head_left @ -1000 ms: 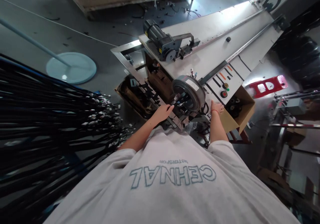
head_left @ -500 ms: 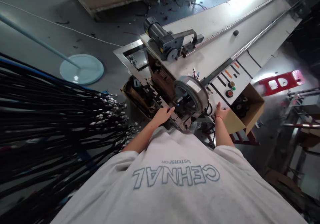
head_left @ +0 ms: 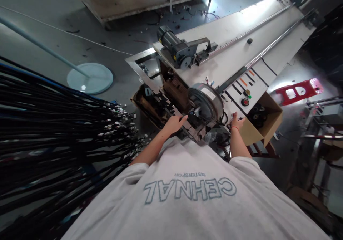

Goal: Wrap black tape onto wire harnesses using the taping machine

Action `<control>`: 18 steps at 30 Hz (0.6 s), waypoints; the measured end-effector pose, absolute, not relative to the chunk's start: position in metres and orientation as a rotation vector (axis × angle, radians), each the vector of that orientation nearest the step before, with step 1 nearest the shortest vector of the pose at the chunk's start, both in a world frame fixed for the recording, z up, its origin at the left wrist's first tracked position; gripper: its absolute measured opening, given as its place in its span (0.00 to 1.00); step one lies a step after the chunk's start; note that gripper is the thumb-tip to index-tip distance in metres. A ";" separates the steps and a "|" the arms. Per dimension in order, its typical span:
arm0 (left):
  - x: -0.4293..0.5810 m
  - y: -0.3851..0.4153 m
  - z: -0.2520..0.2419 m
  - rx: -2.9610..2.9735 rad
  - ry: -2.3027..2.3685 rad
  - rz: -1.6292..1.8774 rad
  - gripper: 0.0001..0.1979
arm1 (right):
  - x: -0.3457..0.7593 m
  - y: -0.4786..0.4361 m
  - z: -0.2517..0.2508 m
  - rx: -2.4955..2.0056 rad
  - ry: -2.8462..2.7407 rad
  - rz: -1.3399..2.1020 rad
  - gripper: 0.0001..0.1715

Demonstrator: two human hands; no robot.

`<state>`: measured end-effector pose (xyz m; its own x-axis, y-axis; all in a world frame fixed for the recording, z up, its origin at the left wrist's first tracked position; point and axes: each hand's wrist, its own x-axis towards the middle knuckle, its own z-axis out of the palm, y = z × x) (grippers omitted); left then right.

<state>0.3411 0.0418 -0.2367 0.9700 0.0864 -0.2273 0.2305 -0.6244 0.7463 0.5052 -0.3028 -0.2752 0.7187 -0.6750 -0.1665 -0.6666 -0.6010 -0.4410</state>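
My left hand (head_left: 173, 125) rests at the metal frame (head_left: 193, 131) at the near end of a long white machine table (head_left: 227, 66). Its fingers are stretched out, and I see nothing held in it. Just right of it stands a grey round drum (head_left: 210, 102) with a white label, tilted over dark machine parts. My right hand (head_left: 237, 121), a thin red band at its wrist, lies on the table's near corner with thumb and fingers apart. Beyond it are a red push button (head_left: 244, 102) and a yellowish knob (head_left: 247, 92). Contact under both palms is hidden.
A motor (head_left: 171, 41) sits on the table's far left part. An open cardboard box (head_left: 273, 120) with dark round parts stands right of my right hand. Black cables with white connectors (head_left: 114, 120) hang at left. A red stool (head_left: 300, 91) is at right.
The view has tilted slightly, so the table and floor things sit a little lower. Both hands keep nearly the same places; my right fingers shift slightly.
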 end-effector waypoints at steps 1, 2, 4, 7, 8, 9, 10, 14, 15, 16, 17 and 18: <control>0.341 0.043 -0.236 2.262 0.213 -0.207 0.26 | 0.506 -0.303 -0.275 -2.443 1.029 -0.023 0.51; 0.341 0.043 -0.236 2.276 0.207 -0.204 0.26 | 0.506 -0.303 -0.276 -2.438 1.033 -0.028 0.50; 0.342 0.044 -0.235 2.284 0.207 -0.209 0.25 | 0.506 -0.304 -0.276 -2.428 1.038 -0.043 0.49; 0.341 0.042 -0.238 2.253 0.189 -0.224 0.24 | 0.506 -0.305 -0.277 -2.416 1.027 -0.055 0.51; 0.339 0.042 -0.241 2.239 0.173 -0.228 0.23 | 0.506 -0.305 -0.277 -2.416 1.022 -0.053 0.52; 0.335 0.043 -0.244 2.219 0.152 -0.237 0.23 | 0.506 -0.305 -0.277 -2.416 1.018 -0.052 0.52; 0.329 0.044 -0.249 2.192 0.131 -0.253 0.22 | 0.506 -0.306 -0.277 -2.417 1.015 -0.052 0.53; 0.293 0.056 -0.267 2.026 0.165 -0.359 0.22 | 0.507 -0.307 -0.279 -2.407 1.001 -0.063 0.53; 0.284 0.059 -0.270 1.993 0.197 -0.359 0.23 | 0.507 -0.307 -0.279 -2.404 0.998 -0.066 0.53; 0.278 0.062 -0.272 1.972 0.226 -0.346 0.24 | 0.507 -0.307 -0.280 -2.405 0.996 -0.068 0.53; 0.274 0.063 -0.272 1.963 0.250 -0.324 0.24 | 0.507 -0.308 -0.280 -2.408 0.994 -0.072 0.53; 0.273 0.064 -0.271 1.960 0.270 -0.297 0.24 | 0.508 -0.307 -0.280 -2.413 0.991 -0.076 0.52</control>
<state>0.2731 0.0636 -0.2710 0.9429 0.0525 -0.3290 0.3225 -0.3914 0.8619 0.5076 -0.3074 -0.2803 0.7298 -0.6688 -0.1420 -0.6391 -0.5935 -0.4892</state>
